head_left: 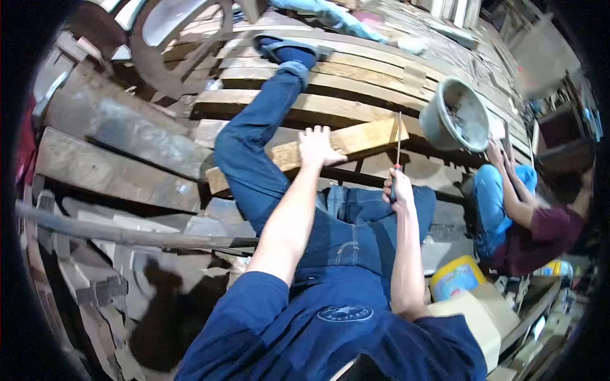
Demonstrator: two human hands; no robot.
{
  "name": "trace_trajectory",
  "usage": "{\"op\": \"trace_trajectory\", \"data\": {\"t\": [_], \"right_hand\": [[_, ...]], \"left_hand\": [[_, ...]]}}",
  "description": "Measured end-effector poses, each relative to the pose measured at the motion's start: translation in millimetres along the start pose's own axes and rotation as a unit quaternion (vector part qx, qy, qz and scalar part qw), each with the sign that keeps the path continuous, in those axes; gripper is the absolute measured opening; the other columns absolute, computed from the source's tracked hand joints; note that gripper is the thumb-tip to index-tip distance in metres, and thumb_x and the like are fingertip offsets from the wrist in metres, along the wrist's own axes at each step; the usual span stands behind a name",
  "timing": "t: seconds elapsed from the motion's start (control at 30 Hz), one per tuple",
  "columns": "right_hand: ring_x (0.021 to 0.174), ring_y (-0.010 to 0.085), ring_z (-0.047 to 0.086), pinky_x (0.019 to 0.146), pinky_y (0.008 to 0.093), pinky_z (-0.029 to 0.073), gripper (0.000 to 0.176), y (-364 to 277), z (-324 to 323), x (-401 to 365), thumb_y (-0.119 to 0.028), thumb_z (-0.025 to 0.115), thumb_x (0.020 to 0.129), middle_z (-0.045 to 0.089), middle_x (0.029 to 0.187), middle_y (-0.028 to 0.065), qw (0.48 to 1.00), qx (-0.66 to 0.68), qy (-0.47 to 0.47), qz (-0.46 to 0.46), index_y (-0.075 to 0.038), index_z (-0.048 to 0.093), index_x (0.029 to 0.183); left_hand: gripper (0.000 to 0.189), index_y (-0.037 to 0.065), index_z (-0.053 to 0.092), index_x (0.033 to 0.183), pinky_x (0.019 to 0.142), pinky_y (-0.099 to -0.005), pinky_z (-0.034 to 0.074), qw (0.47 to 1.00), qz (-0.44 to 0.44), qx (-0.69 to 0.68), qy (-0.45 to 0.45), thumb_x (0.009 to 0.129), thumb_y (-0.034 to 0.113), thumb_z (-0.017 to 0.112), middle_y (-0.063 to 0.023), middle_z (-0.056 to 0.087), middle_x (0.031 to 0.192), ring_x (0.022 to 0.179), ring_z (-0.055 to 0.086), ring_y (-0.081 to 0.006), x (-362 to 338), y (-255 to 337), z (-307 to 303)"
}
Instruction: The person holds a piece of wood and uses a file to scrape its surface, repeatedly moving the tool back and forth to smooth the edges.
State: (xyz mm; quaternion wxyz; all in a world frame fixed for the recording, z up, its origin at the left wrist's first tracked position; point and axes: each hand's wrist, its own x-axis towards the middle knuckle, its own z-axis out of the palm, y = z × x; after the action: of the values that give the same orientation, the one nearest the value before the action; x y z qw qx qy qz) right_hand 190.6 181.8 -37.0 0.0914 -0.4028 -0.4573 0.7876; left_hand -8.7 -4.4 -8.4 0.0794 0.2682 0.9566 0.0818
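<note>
A pale wooden board (365,138) lies slantwise over the slats, with my bent left leg across its left part. My left hand (316,147) rests on top of the board, fingers spread and thumb out to the right. In my right hand (399,190), closed round the dark handle, is a long thin-bladed hand tool (399,143) with a red band where handle meets blade. The narrow blade points away from me and overlaps the board's right end in this view. What kind of tool it is, I cannot tell.
A grey bucket (432,120) with small pieces inside stands right of the board. Another person (540,222) sits at the right. A yellow tub (457,277) is near my right elbow. At the left are heavy planks (117,168), a long pole (127,232) and a large wheel (149,70).
</note>
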Motion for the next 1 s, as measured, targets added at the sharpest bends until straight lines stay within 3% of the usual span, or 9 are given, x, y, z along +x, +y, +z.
{"op": "trace_trajectory", "data": {"t": [0.1,0.23,0.33,0.5,0.73,0.8,0.87,0.93,1.0], "right_hand": [[0.042,0.0136,0.048,0.032,0.0316,0.037,0.021,5.4,23.6,-1.1,-0.027,0.057,0.101,0.043,0.062,0.0004,0.997,-0.066,0.008,-0.034,-0.01,0.054,0.092],[0.043,0.0125,0.047,0.031,0.0316,0.037,0.022,-6.6,41.4,14.2,-0.026,0.055,0.102,0.041,0.06,-0.0001,0.994,-0.068,0.062,-0.067,-0.008,0.053,0.091],[0.043,0.0119,0.047,0.031,0.0298,0.036,0.023,-4.3,29.4,-0.1,-0.026,0.052,0.103,0.045,0.062,0.0003,0.985,-0.111,0.059,-0.115,-0.007,0.051,0.09],[0.042,0.012,0.047,0.032,0.0287,0.036,0.017,3.5,-4.6,-17.4,-0.025,0.05,0.104,0.049,0.064,0.0027,0.956,-0.235,0.131,-0.115,-0.009,0.045,0.1],[0.047,0.0159,0.06,0.04,0.0317,0.044,0.019,13.6,-11.3,-7.0,-0.017,0.056,0.098,0.06,0.067,0.0057,0.946,-0.235,0.135,-0.178,0.001,0.06,0.102],[0.049,0.0165,0.062,0.044,0.0333,0.046,0.019,10.2,-11.5,-7.0,-0.016,0.057,0.097,0.064,0.069,0.0081,0.922,-0.298,0.173,-0.175,0.002,0.063,0.1],[0.053,0.0243,0.066,0.05,0.0396,0.05,0.028,12.3,-15.8,-3.7,-0.02,0.055,0.096,0.068,0.072,0.0176,0.9,-0.342,0.201,-0.182,0.005,0.065,0.106],[0.049,0.0094,0.055,0.04,0.0287,0.042,0.025,15.6,-20.7,4.0,-0.019,0.053,0.099,0.058,0.069,0.0017,0.892,-0.36,0.189,-0.198,0.0,0.062,0.114],[0.048,0.0111,0.054,0.039,0.0299,0.041,0.029,7.4,-15.8,-7.5,-0.021,0.049,0.1,0.058,0.069,0.0037,0.912,-0.322,0.188,-0.169,0.002,0.061,0.113]], "left_hand": [[0.104,0.008,0.054,0.136,0.109,-0.0516,0.038,1.0,-0.005,-0.007,0.004,0.057,0.07,0.082,-0.0147,0.057,0.135,0.131,0.05,-0.0342,-4.3,-0.4,4.6],[0.101,0.008,0.057,0.134,0.108,-0.0508,0.039,1.0,-0.008,-0.018,-0.008,0.057,0.068,0.083,-0.0147,0.059,0.133,0.129,0.051,-0.0339,-3.6,-0.2,-0.7],[0.1,0.008,0.058,0.132,0.107,-0.0491,0.04,1.0,-0.006,-0.016,0.002,0.057,0.069,0.083,-0.0145,0.059,0.132,0.128,0.053,-0.0332,-6.4,-2.9,2.7],[0.103,0.008,0.055,0.136,0.11,-0.0498,0.038,1.0,-0.007,-0.018,-0.007,0.057,0.069,0.083,-0.0143,0.057,0.136,0.131,0.05,-0.0327,-5.4,-0.7,-0.8],[0.104,0.008,0.055,0.135,0.11,-0.0505,0.037,1.0,-0.009,-0.019,0.001,0.056,0.069,0.084,-0.0146,0.058,0.135,0.13,0.05,-0.0332,-4.3,-0.6,2.8],[0.104,0.007,0.055,0.135,0.111,-0.0511,0.037,1.0,-0.008,-0.023,-0.011,0.057,0.068,0.084,-0.0148,0.057,0.136,0.13,0.05,-0.0337,-4.0,-0.1,1.0],[0.103,0.006,0.055,0.136,0.111,-0.0525,0.038,1.0,-0.006,-0.015,-0.019,0.057,0.067,0.084,-0.0145,0.057,0.138,0.132,0.05,-0.0344,-4.0,1.2,-1.1],[0.104,0.006,0.055,0.136,0.111,-0.0523,0.038,1.0,-0.005,-0.009,-0.005,0.057,0.068,0.084,-0.0141,0.057,0.138,0.132,0.05,-0.034,-4.7,1.8,0.6],[0.103,0.007,0.057,0.134,0.112,-0.0509,0.038,1.0,-0.005,-0.013,-0.005,0.056,0.068,0.084,-0.0141,0.057,0.138,0.132,0.05,-0.0343,-3.8,1.1,2.2]]}}
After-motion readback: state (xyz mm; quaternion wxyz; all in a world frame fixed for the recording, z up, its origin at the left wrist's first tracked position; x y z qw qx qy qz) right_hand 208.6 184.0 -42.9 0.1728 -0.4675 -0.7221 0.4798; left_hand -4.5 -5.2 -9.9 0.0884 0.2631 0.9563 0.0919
